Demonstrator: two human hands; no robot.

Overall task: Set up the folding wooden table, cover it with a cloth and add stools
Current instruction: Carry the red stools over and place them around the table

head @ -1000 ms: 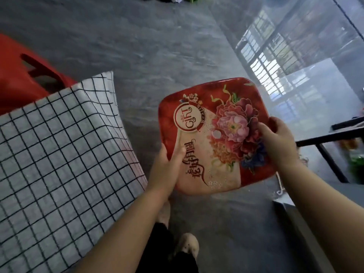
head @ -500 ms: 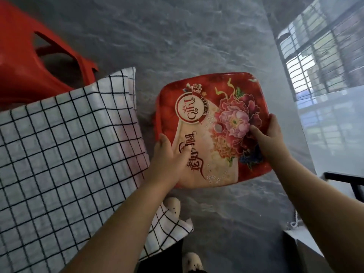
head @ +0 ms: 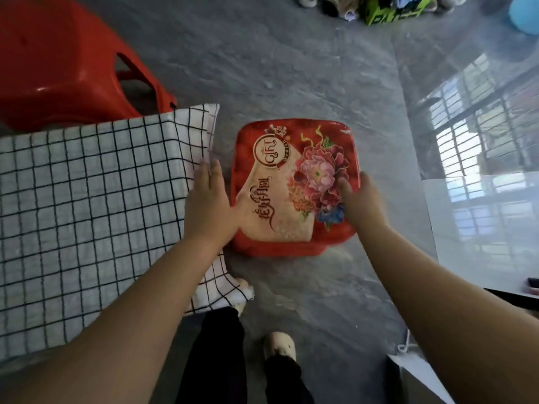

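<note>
A red stool with a flower-printed seat point(head: 291, 170) sits low over the grey floor, just right of the table's corner. My left hand point(head: 208, 199) grips its left edge with the thumb on the seat. My right hand point(head: 360, 199) grips its right edge, fingers on the flower print. A white cloth with a black grid point(head: 87, 214) covers the table at the left and hangs over its edge. A second red plastic stool point(head: 58, 68) stands behind the table at the top left. The stool legs under the printed seat are hidden.
My feet in light slippers point(head: 280, 345) stand on the glossy grey floor below the stool. A green box point(head: 393, 10), a blue object point(head: 525, 13) and shoes lie at the far edge. A dark furniture corner point(head: 414, 374) juts in at the bottom right.
Both hands have brought the flower-printed stool down and closer to the table's corner. My left hand has slid from the seat's front to its left edge beside the cloth.
</note>
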